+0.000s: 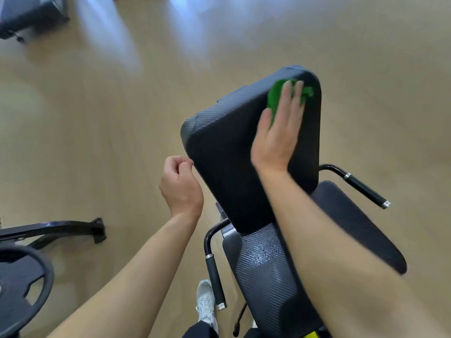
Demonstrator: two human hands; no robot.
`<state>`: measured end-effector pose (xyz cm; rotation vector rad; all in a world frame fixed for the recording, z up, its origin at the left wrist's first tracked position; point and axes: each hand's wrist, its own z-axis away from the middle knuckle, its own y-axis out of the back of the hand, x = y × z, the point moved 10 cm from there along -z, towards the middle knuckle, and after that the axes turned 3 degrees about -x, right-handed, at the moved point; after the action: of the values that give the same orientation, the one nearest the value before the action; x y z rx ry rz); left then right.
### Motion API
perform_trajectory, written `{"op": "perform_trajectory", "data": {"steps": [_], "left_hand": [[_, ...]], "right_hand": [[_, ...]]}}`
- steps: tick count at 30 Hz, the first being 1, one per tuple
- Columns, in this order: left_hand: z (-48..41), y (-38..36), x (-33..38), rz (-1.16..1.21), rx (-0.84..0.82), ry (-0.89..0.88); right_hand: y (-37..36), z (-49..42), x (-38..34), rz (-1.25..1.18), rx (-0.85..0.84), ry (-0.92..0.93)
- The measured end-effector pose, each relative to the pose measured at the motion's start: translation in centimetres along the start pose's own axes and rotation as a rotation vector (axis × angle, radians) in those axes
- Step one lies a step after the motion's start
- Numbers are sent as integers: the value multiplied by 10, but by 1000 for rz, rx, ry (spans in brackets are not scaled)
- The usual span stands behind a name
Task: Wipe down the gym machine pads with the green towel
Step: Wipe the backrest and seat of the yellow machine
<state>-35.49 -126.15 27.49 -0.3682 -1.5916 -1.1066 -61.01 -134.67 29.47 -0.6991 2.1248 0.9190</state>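
Observation:
A black textured back pad (227, 167) of a gym machine stands tilted at the middle of the view. My right hand (278, 132) lies flat on its upper right part and presses the green towel (275, 96) against it, fingers stretched out over the cloth. Only the towel's edges show around my fingers. My left hand (180, 186) is loosely curled beside the pad's left edge, fingertips close to or just touching it, and holds nothing. Below the back pad lies the black seat pad (266, 269), partly hidden by my right forearm.
Two black handles flank the seat, one on the left (214, 276) and one on the right (366, 189). A black weight plate (24, 286) and a machine frame foot (73, 230) sit at the lower left. Another dark bench (29, 15) is at the top left. My white shoe (206, 303) stands on the beige floor.

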Motion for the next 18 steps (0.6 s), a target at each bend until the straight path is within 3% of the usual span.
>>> {"op": "perform_trajectory", "data": {"steps": [5, 8, 10, 15, 18], "left_hand": [[-14, 13, 30, -19, 39, -234], [-18, 7, 53, -77, -16, -395], [-22, -1, 63, -103, -49, -451], [-30, -6, 62, -82, -48, -415], [-29, -5, 55, -55, -51, -381]], "right_hand": [[-56, 99, -75, 144, -181, 466], [-53, 89, -77, 181, -173, 745], [-35, 45, -49, 211, -112, 678], [18, -37, 54, 109, 48, 21], [11, -16, 30, 90, 109, -29]]}}
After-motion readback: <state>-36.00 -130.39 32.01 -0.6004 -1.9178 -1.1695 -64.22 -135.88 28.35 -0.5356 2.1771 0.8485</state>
